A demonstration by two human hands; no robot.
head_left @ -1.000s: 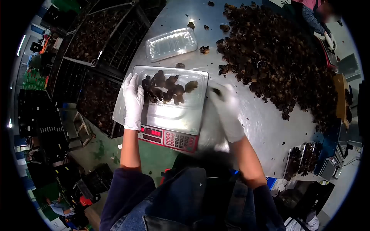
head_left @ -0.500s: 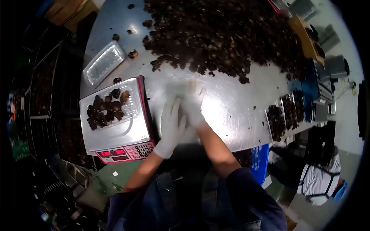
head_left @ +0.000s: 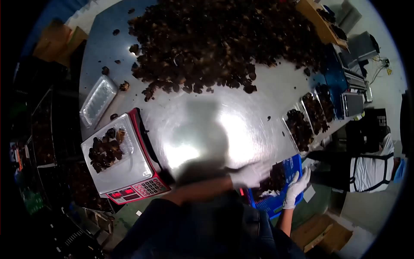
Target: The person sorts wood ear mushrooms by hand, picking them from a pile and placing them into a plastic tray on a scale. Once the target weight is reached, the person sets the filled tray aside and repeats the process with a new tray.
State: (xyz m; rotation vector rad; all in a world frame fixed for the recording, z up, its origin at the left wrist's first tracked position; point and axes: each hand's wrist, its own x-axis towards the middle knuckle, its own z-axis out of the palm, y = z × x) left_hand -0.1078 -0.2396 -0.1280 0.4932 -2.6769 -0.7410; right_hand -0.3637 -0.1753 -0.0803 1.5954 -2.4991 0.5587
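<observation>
Basket (head_left: 296,163): blue, at the table's (head_left: 263,112) near edge.
Left hand (head_left: 253,174): blurry, by the basket; can't tell its grip.
Right hand (head_left: 296,189): at the rim; can't tell if it holds on.
Scale (head_left: 152,187): red numbers, too blurry to read.

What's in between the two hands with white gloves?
In the head view, dark pieces lie in a blue basket between the left hand and right hand. The left one is blurred.

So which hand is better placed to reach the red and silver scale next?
Probably the white-gloved left hand: it's nearer the scale; the right hand is farther, at the blue plastic basket.
</observation>
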